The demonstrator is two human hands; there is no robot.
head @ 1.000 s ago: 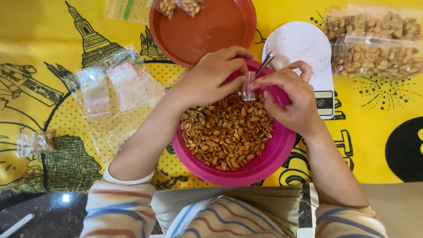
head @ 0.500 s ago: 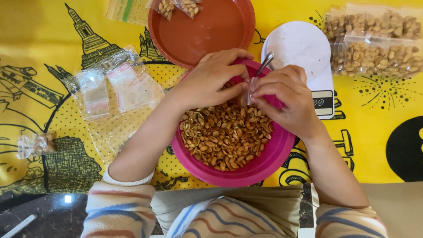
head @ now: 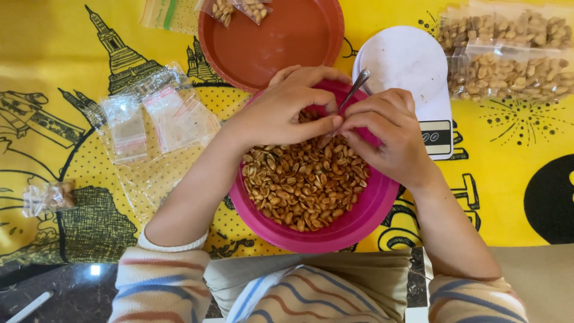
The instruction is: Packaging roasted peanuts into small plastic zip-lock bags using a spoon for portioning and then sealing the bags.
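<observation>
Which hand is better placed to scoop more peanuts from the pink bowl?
Probably the right hand: the metal spoon handle rises from its fingers, right above the peanuts in the pink bowl. The left hand only pinches at the meeting fingertips.

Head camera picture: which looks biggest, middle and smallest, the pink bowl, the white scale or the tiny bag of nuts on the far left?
Largest to smallest, as they look from the head camera:
1. pink bowl, though the hands hide part of it
2. white scale, partly hidden by the bowl
3. tiny bag of nuts, clearly the smallest
</observation>
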